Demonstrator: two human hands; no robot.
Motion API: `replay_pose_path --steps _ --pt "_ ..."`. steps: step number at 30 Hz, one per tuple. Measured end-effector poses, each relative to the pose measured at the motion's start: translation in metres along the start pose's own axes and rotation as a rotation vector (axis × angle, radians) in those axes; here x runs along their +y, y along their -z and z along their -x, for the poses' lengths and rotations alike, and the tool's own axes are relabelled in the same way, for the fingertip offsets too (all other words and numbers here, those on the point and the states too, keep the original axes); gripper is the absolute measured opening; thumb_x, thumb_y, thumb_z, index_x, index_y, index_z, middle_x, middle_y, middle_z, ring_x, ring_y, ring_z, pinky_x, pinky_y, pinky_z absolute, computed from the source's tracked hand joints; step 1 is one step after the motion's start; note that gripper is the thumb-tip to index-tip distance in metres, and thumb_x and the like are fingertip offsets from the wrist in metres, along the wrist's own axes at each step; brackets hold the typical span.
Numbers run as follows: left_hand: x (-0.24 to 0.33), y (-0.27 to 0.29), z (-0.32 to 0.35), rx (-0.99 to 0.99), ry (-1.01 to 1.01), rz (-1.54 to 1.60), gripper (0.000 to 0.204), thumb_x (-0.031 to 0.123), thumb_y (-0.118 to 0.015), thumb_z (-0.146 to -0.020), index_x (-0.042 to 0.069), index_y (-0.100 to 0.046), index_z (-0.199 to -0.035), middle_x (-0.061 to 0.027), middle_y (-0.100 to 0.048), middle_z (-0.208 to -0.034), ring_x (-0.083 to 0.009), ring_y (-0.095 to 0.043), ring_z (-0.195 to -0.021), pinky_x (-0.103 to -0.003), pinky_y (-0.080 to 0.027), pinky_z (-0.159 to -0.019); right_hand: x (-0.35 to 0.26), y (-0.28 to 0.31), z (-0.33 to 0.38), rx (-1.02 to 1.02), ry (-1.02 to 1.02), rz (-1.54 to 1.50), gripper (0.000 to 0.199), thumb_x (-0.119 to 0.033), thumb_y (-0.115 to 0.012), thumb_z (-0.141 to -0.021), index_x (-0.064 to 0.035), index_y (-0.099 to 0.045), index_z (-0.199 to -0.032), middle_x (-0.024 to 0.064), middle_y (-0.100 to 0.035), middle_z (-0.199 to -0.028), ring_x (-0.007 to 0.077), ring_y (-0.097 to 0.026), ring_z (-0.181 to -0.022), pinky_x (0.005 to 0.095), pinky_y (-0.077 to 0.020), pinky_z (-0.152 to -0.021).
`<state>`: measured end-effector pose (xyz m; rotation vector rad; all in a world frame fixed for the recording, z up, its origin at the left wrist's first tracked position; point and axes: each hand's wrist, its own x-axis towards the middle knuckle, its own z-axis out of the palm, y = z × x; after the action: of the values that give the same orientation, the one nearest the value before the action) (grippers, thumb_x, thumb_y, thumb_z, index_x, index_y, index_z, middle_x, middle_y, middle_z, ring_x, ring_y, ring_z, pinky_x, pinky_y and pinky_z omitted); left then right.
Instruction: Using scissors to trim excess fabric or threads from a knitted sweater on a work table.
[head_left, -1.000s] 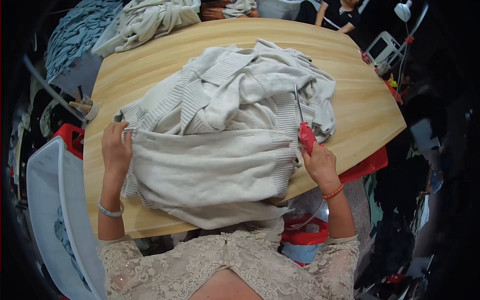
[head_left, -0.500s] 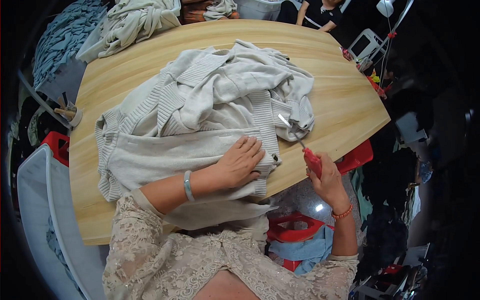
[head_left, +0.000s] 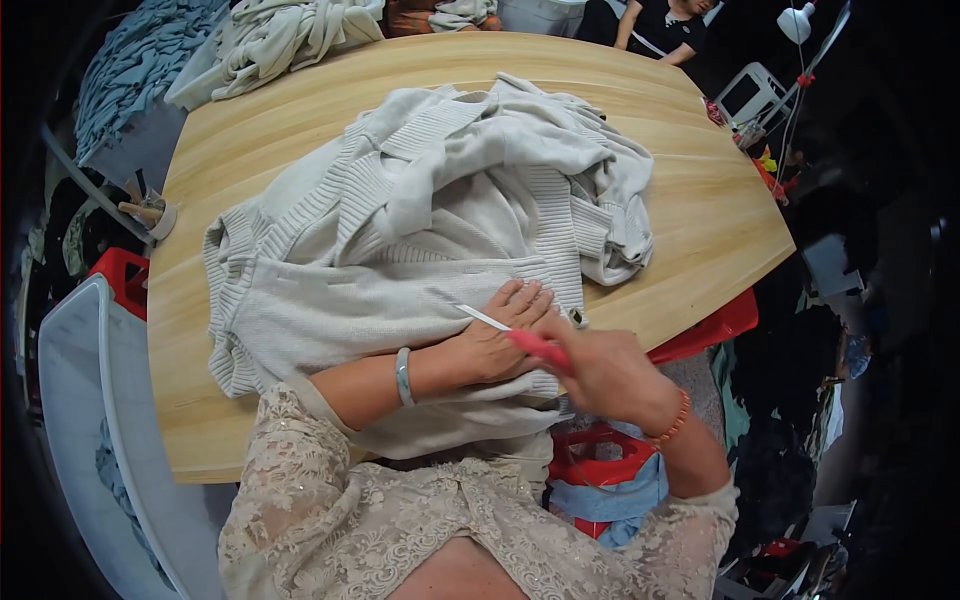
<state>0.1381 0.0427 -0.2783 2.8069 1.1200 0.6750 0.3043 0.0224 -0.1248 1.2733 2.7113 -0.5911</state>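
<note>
Handling guess for the off-white knit garment (head_left: 330, 310): soft, limp, light for its bulk, more likely to slump and stretch than to slip. Loops could snag on anything pointed. It lies heaped across the counter (head_left: 690, 190), its near part reaching past the edge beside the wearer's lap. One garment or several layers: cannot tell.

Best hold, in my judgement: the ribbed band (head_left: 555, 225) on the right, thicker and springier than the plain knit, or the ribbing at the far left. A flat palm should steady the smooth panel; pinching would only gather it.

Hands: left hand (head_left: 502, 338) laid flat, palm down on the near panel, fingers extended, nothing seen in its grasp. Right hand (head_left: 615, 372) closed round a red-handled tool (head_left: 542, 350), blurred, its slim pale shaft aimed left across the back of the left hand. Touching or just above: cannot tell.

Textures: fine plain knit, loose rounded folds on top, corrugated ribs at the borders. Counter is pale wood-grain, smooth, with curved outline in this lens. Cream cloth (head_left: 295, 45) bunched in a tub at upper left; blue-grey cloth (head_left: 140, 75) beside it, densely crumpled. Red stool (head_left: 635, 455) below, hard-looking, blue cloth draped on it.
</note>
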Motion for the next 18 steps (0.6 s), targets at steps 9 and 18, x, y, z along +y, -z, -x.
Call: replay_pose_path --steps 9,18 --pt "0.001 -0.018 0.0 -0.013 0.035 0.046 0.054 0.036 -0.051 -0.091 0.003 -0.049 -0.135 -0.0188 -0.044 -0.146 -0.0347 -0.034 -0.14 -0.049 -0.016 -0.118 -0.011 -0.005 -0.013 0.029 -0.002 0.049 0.03 -0.017 -0.066 -0.085 -0.0097 -0.053 -0.111 0.0191 -0.064 -0.074 0.0387 -0.065 -0.072 0.0488 -0.0489 -0.062" --pt "-0.002 0.0 0.009 0.059 0.043 0.021 0.066 0.043 -0.067 -0.083 0.001 -0.051 -0.131 -0.0195 -0.048 -0.14 -0.0366 -0.037 -0.136 -0.051 -0.02 -0.115 0.036 -0.003 0.084 0.084 -0.309 0.136 0.035 -0.019 -0.067 -0.086 -0.011 -0.054 -0.116 0.021 -0.066 -0.08 0.0421 -0.064 -0.08 0.0498 -0.0484 -0.069"
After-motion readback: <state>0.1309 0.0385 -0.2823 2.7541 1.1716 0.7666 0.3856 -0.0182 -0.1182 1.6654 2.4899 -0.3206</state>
